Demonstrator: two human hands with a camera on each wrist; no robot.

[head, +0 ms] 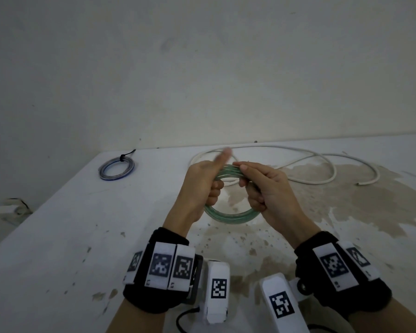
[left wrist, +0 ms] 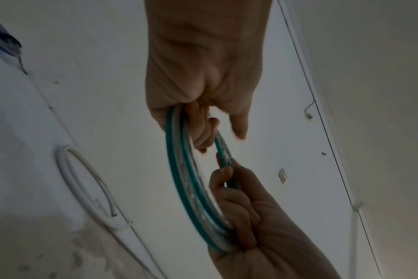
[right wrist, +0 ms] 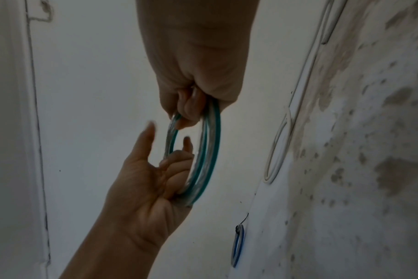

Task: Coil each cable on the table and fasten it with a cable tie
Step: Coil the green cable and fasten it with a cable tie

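A: Where is the green cable (head: 228,213) now?

B: In the air above the bench (head: 58,236), coiled. The left hand (head: 203,186) and the right hand (head: 265,188) both curl their fingers (right wrist: 186,111) around it.

A: What can go wrong?

B: I see no tie on it. If one hand loosens, the loops probably spring open. The white cable (head: 322,169) is uncoiled too.

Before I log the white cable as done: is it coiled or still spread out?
Spread out. The white cable lies in loose loops along the table's far edge, with no tie visible on it.
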